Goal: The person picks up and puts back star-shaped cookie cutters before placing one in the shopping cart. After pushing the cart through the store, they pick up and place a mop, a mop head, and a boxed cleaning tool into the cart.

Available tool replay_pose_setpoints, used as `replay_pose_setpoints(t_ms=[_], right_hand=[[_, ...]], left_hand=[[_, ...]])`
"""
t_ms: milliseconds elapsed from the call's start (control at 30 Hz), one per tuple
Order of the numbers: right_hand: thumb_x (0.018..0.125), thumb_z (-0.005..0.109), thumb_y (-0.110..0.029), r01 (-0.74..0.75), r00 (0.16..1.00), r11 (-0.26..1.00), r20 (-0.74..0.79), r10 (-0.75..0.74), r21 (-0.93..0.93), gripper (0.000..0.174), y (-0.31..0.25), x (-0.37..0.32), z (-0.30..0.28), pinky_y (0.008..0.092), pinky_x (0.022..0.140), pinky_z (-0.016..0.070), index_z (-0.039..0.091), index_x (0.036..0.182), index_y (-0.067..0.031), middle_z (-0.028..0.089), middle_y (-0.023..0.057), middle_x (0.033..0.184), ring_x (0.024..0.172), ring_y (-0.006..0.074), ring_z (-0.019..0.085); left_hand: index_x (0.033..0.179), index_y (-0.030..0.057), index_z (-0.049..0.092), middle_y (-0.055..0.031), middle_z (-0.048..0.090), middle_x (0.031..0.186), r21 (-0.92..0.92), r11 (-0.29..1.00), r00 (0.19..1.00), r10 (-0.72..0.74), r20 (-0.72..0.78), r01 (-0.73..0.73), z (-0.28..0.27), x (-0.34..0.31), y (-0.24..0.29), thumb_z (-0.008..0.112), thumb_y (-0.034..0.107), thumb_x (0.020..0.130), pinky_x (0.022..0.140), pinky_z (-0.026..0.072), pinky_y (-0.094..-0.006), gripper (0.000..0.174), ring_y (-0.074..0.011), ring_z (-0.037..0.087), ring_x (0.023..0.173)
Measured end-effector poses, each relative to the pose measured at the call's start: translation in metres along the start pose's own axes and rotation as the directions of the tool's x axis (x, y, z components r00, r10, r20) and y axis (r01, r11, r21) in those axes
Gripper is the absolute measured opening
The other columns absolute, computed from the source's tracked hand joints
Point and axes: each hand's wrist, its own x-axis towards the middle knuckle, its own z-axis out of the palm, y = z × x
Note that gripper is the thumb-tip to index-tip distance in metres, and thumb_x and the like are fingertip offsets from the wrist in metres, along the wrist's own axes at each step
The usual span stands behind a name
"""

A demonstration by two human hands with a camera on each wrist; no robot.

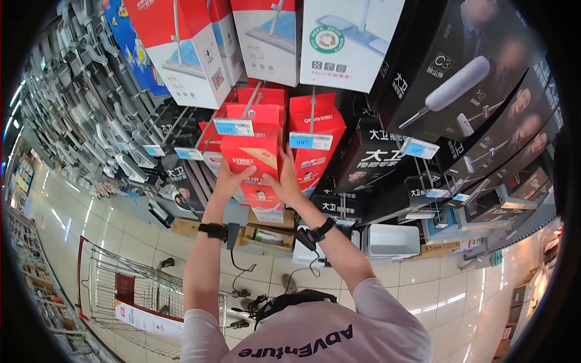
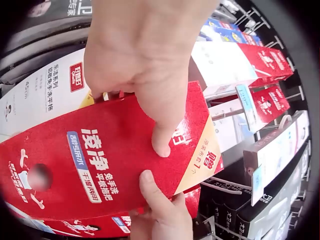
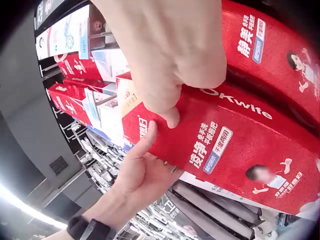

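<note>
A tall red flat mop box with white lettering and a cream corner patch is between my two hands, in front of a shelf rack. My left hand grips its left edge, thumb lying on the front face. On the opposite edge, my right hand holds it the same way. The left wrist view shows both thumbs pressed on the red front of the box, close to each other. In the right wrist view, the left fingers curl under the box's side, while the right fingers are mostly hidden behind it.
Another red box hangs just right, behind a price tag. Large white-and-red boxes stand above. Black mop boxes fill the right side. A shopping cart is at lower left; a white basin sits low.
</note>
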Motion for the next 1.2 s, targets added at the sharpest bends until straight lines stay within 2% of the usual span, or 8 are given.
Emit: replay_pose_setpoints(t_ms=[67, 133, 233, 333, 400, 867, 967, 1200], right_hand=[[0.081, 0.078, -0.016, -0.050, 0.996, 0.971, -0.058, 0.065, 0.235, 0.092, 0.000, 0.002, 0.005, 0.0419, 0.119, 0.0253, 0.016, 0.146, 0.0055, 0.021, 0.0295, 0.155, 0.147, 0.0382, 0.022], [0.076, 0.083, -0.017, -0.105, 0.988, 0.937, -0.069, 0.135, 0.332, 0.093, 0.004, 0.003, 0.015, 0.0427, 0.116, 0.0303, 0.021, 0.141, 0.0049, 0.031, 0.0291, 0.148, 0.142, 0.0381, 0.033], [0.064, 0.094, -0.021, -0.150, 0.982, 0.849, -0.022, 0.186, 0.506, 0.114, 0.000, -0.001, 0.010, 0.0386, 0.114, 0.0343, 0.017, 0.147, 0.0014, 0.039, 0.0205, 0.143, 0.136, 0.0285, 0.040], [0.061, 0.096, -0.022, -0.114, 0.992, 0.919, -0.011, 0.127, 0.378, 0.116, -0.029, -0.005, -0.010, 0.0397, 0.112, 0.0367, 0.023, 0.148, 0.0032, 0.042, 0.0158, 0.138, 0.133, 0.0271, 0.043], [0.059, 0.096, -0.022, -0.204, 0.979, 0.932, 0.055, 0.196, 0.300, 0.115, -0.044, -0.013, -0.017, 0.0402, 0.113, 0.0372, 0.028, 0.148, 0.0047, 0.043, 0.0129, 0.137, 0.133, 0.0264, 0.044], [0.061, 0.096, -0.024, -0.368, 0.929, 0.746, 0.178, 0.326, 0.556, 0.107, -0.093, -0.031, -0.026, 0.0396, 0.101, 0.0483, 0.033, 0.142, 0.0047, 0.045, 0.0180, 0.135, 0.124, 0.0271, 0.052], [0.061, 0.095, -0.023, -0.343, 0.939, 0.806, 0.162, 0.303, 0.482, 0.104, -0.097, -0.040, -0.024, 0.0391, 0.102, 0.0481, 0.033, 0.141, 0.0037, 0.046, 0.0167, 0.133, 0.124, 0.0263, 0.052], [0.060, 0.096, -0.017, -0.344, 0.939, 0.817, 0.196, 0.284, 0.463, 0.108, -0.100, -0.074, -0.019, 0.0411, 0.106, 0.0457, 0.030, 0.144, -0.0004, 0.050, 0.0153, 0.135, 0.127, 0.0236, 0.052]], left_hand=[[0.132, 0.0020, 0.048, -0.0104, 0.064, 0.123, -0.012, 0.999, 0.999, 0.034, -0.013, -0.034, 0.001, -0.003, 0.000, 0.081, 0.011, 0.082, 0.092, 0.0534, -0.0338, 0.060, -0.0177, 0.062, 0.110], [0.132, 0.0022, 0.048, -0.0099, 0.064, 0.122, -0.031, 0.999, 0.999, -0.036, -0.012, 0.036, 0.002, -0.010, 0.009, 0.080, 0.011, 0.083, 0.092, 0.0535, -0.0337, 0.060, -0.0174, 0.062, 0.110], [0.130, 0.0016, 0.049, -0.0106, 0.065, 0.121, -0.022, 1.000, 1.000, -0.005, -0.001, 0.005, -0.004, -0.022, 0.006, 0.080, 0.012, 0.084, 0.090, 0.0536, -0.0325, 0.056, -0.0168, 0.063, 0.109], [0.127, 0.0006, 0.051, -0.0109, 0.065, 0.120, -0.020, 1.000, 1.000, -0.009, -0.005, 0.009, -0.006, -0.044, 0.015, 0.079, 0.009, 0.083, 0.089, 0.0533, -0.0321, 0.053, -0.0163, 0.063, 0.109], [0.129, 0.0009, 0.049, -0.0100, 0.065, 0.120, 0.022, 1.000, 0.999, -0.012, -0.040, 0.012, -0.005, -0.057, 0.027, 0.079, 0.007, 0.083, 0.091, 0.0528, -0.0330, 0.056, -0.0161, 0.063, 0.108], [0.136, 0.0000, 0.042, -0.0135, 0.051, 0.124, 0.200, 0.970, 0.983, 0.157, -0.096, -0.136, -0.019, -0.092, 0.032, 0.082, 0.014, 0.081, 0.101, 0.0452, -0.0385, 0.070, -0.0234, 0.053, 0.121], [0.139, 0.0018, 0.036, -0.0116, 0.050, 0.128, -0.003, 0.996, 0.993, 0.087, -0.075, -0.088, -0.016, -0.104, 0.042, 0.082, 0.009, 0.079, 0.103, 0.0453, -0.0374, 0.076, -0.0209, 0.052, 0.122], [0.143, 0.0024, 0.029, -0.0114, 0.048, 0.134, -0.126, 0.989, 0.992, 0.066, -0.104, -0.079, -0.016, -0.141, 0.019, 0.082, 0.009, 0.080, 0.104, 0.0457, -0.0360, 0.082, -0.0194, 0.051, 0.124]])
